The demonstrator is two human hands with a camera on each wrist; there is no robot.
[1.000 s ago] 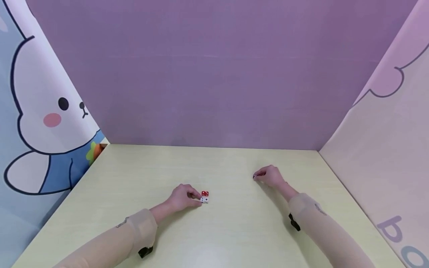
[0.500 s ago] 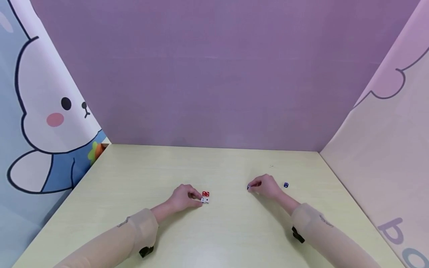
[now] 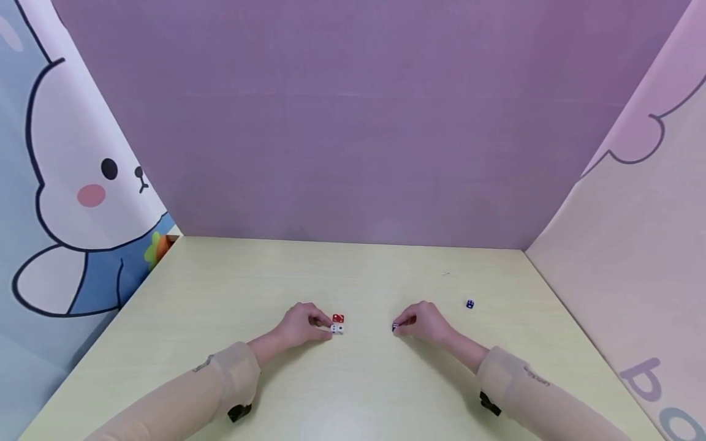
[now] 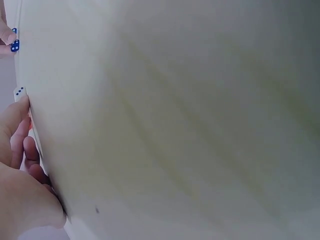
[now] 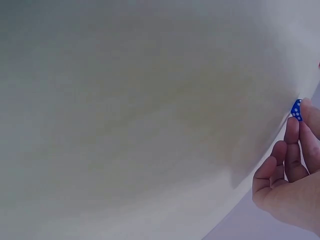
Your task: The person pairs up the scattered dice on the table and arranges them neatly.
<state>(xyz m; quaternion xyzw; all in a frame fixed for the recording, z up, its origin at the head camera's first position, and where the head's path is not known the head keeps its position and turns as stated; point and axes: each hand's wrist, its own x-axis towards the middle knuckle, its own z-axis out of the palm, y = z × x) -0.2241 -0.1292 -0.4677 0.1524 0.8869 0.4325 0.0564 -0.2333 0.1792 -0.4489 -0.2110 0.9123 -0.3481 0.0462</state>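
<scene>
In the head view my left hand (image 3: 302,324) pinches a white die (image 3: 337,329) between thumb and fingers at the table's middle. A red die (image 3: 338,318) sits directly behind the white one. Both look wide, and I cannot tell whether each is a single die or two side by side. To the right, my right hand (image 3: 426,323) pinches a blue die (image 3: 395,327), partly covered by the fingertips. The right wrist view shows this blue die (image 5: 297,109) with white pips between thumb and finger. A gap separates it from the white die.
A second blue die (image 3: 470,304) lies on the table (image 3: 353,392) to the right of my right hand. A purple panel (image 3: 353,122) rises along the back edge, and printed panels flank both sides.
My right hand has moved left and toward me with its blue die, nearing the white die. The other blue die has come into sight behind it. The left hand stays in place.
</scene>
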